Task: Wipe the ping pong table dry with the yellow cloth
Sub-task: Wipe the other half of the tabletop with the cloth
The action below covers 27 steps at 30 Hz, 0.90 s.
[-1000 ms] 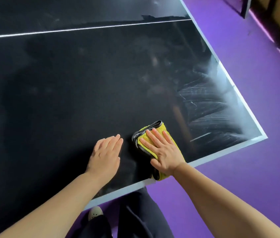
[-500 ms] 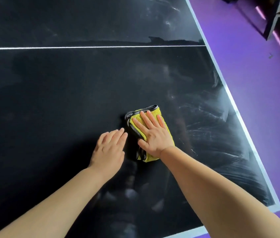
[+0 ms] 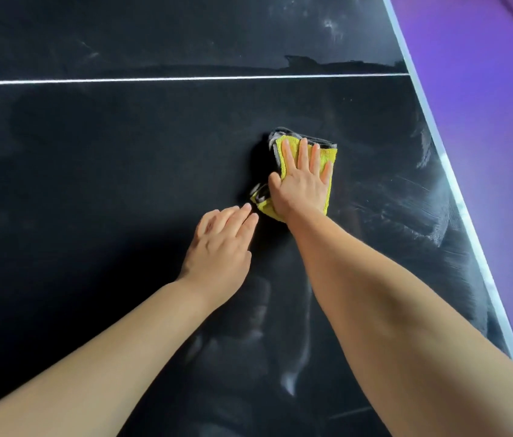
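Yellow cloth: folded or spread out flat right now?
Folded. The yellow cloth is a compact pad under the flat right hand, with grey layered edges showing along its far and left sides.

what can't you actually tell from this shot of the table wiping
Head view only:
Most of the yellow cloth: covered by the right hand pressed flat on it.
Ping pong table near and left edges: cut off by the frame.
Which patches are wet: reflections and glare blur it.
Whether the left hand touches the table: its own back hides the contact.
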{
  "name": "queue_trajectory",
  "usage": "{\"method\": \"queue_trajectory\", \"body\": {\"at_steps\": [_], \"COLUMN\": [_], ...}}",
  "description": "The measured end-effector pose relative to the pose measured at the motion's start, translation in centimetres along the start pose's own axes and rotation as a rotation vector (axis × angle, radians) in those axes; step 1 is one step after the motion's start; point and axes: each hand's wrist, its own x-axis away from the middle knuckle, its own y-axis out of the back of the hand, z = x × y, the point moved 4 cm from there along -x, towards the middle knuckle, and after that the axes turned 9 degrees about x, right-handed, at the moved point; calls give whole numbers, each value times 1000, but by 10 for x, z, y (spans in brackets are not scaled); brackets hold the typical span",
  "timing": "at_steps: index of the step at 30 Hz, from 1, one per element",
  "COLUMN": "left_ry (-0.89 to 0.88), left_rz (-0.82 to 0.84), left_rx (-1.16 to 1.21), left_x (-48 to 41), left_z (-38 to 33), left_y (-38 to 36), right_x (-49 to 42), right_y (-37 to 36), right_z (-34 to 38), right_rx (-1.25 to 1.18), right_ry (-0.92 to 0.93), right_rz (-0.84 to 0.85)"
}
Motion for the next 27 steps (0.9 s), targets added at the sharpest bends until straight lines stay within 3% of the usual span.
{"method": "queue_trajectory", "body": {"at_steps": [9,14,23,27], "left_ry": [-75,-157,-290,-323], "left_rz": [51,54,53,36], "left_rx": [-16,14,40,57], "left_x": [19,41,105,142], "left_z": [-28,-52,-59,-45], "left_y": [-8,-16,-17,-10], "right_x": [78,150,275,331], "right_y": [-16,-30,-55,-64], "right_z": [-73,-109,-126,-116], "right_rx": [-69,-80,-80,-140], "right_ry": [-159,-342,-580,-778], "right_rz": [0,41,97,127]}}
